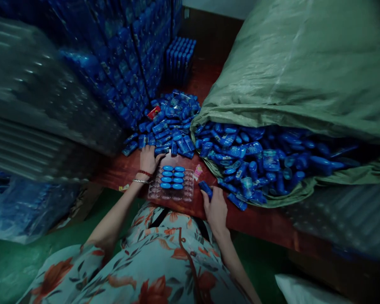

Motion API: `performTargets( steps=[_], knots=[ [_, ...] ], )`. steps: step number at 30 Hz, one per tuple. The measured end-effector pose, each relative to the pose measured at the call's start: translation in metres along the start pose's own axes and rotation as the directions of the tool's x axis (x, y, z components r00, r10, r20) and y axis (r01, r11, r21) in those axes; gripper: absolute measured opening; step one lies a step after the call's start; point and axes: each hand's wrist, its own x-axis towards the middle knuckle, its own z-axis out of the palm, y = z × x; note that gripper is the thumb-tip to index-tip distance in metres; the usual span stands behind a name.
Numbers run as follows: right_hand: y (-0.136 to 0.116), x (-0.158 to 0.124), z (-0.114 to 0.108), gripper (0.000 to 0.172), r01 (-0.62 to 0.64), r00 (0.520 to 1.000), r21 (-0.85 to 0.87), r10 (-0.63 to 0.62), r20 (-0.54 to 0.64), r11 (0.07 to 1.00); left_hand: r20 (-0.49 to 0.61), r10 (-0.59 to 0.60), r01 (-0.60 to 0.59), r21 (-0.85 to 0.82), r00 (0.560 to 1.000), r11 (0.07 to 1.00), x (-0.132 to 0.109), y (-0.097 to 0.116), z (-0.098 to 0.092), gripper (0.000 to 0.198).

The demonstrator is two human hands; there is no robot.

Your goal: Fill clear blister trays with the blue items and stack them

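Observation:
A small blue bottle (205, 188) is held in my right hand (216, 207), between the thumb and the fingers, just right of a clear plastic tray (186, 194). Several bright blue bottles (172, 177) lie in two columns in the tray's upper middle, and its lower cavities show bare. At the near edge of a loose pile of blue bottles (169, 122), my left hand (148, 161) reaches with its fingertips against the bottles and its thumb spread away. I cannot see it grip any of them. A beaded bracelet and a metal bangle circle that wrist.
A big pale green woven sack (304, 71) lies on the right, its mouth spilling blue bottles (253, 160) onto the reddish-brown table (183, 205). Stacked clear trays (25, 139) and tall packed blue stacks (120, 55) stand left. A pink wrapper (197, 171) lies beside the tray.

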Motion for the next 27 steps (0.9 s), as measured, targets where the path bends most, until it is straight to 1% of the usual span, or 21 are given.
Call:
performTargets(
  steps=[2, 4, 5, 7, 9, 11, 13, 15, 17, 18, 19, 20, 21, 23, 25, 27],
  knots=[
    [0.004, -0.006, -0.006, 0.035, 0.044, 0.999, 0.171, -0.041, -0.022, 0.984, -0.032, 0.05, -0.054, -0.149, 0.998, 0.987, -0.009, -0.008, -0.009, 0.027],
    [0.005, -0.013, -0.016, 0.027, 0.13, 0.991, 0.301, -0.135, -0.005, 0.945, -0.079, 0.081, -0.101, -0.291, 0.994, 0.951, -0.026, -0.017, -0.026, 0.023],
    [0.003, -0.015, -0.02, 0.025, 0.177, 0.98, 0.342, -0.196, 0.022, 0.923, -0.103, 0.089, -0.119, -0.33, 0.991, 0.937, -0.037, -0.022, -0.036, 0.022],
    [-0.005, -0.019, -0.026, 0.025, 0.253, 0.944, 0.394, -0.315, 0.1, 0.884, -0.141, 0.093, -0.136, -0.336, 0.986, 0.932, -0.064, -0.029, -0.058, 0.022],
    [-0.015, -0.019, -0.026, 0.028, 0.319, 0.897, 0.418, -0.413, 0.158, 0.851, -0.154, 0.071, -0.116, -0.308, 0.985, 0.944, -0.095, -0.032, -0.077, 0.02],
    [-0.025, -0.015, -0.022, 0.028, 0.392, 0.853, 0.401, -0.491, 0.178, 0.828, -0.175, 0.036, -0.087, -0.289, 0.984, 0.953, -0.124, -0.029, -0.087, 0.022],
    [-0.032, -0.009, -0.018, 0.026, 0.491, 0.806, 0.328, -0.564, 0.179, 0.807, -0.19, 0.028, -0.084, -0.294, 0.981, 0.952, -0.147, -0.021, -0.088, 0.023],
    [-0.037, -0.004, -0.015, 0.027, 0.612, 0.741, 0.214, -0.646, 0.183, 0.762, -0.163, 0.07, -0.12, -0.319, 0.984, 0.94, -0.16, -0.012, -0.081, 0.018],
    [-0.04, 0.0, -0.016, 0.028, 0.727, 0.657, 0.097, -0.729, 0.191, 0.68, -0.122, 0.167, -0.199, -0.34, 0.978, 0.919, -0.165, -0.005, -0.069, 0.015],
    [-0.041, 0.002, -0.017, 0.028, 0.767, 0.621, 0.05, -0.759, 0.195, 0.64, -0.103, 0.228, -0.25, -0.339, 0.968, 0.907, -0.165, -0.002, -0.064, 0.016],
    [-0.042, 0.003, -0.018, 0.028, 0.794, 0.594, 0.013, -0.779, 0.201, 0.608, -0.086, 0.289, -0.301, -0.328, 0.954, 0.896, -0.165, -0.001, -0.058, 0.02],
    [-0.043, 0.004, -0.02, 0.027, 0.808, 0.577, -0.011, -0.788, 0.214, 0.589, -0.071, 0.346, -0.35, -0.306, 0.936, 0.885, -0.163, -0.001, -0.053, 0.023],
    [-0.045, 0.004, -0.022, 0.026, 0.812, 0.572, -0.024, -0.786, 0.235, 0.583, -0.06, 0.395, -0.395, -0.275, 0.917, 0.876, -0.162, -0.001, -0.05, 0.025],
    [-0.048, 0.006, -0.025, 0.023, 0.799, 0.58, -0.025, -0.759, 0.295, 0.601, -0.034, 0.477, -0.474, -0.197, 0.878, 0.858, -0.157, -0.002, -0.046, 0.026],
    [-0.052, 0.007, -0.027, 0.019, 0.776, 0.592, -0.014, -0.721, 0.361, 0.63, -0.004, 0.55, -0.546, -0.125, 0.835, 0.829, -0.152, 0.0, -0.048, 0.025],
    [-0.057, 0.007, -0.029, 0.018, 0.755, 0.601, -0.011, -0.686, 0.41, 0.655, 0.063, 0.612, -0.608, -0.08, 0.788, 0.79, -0.145, 0.004, -0.053, 0.023]
  ],
)
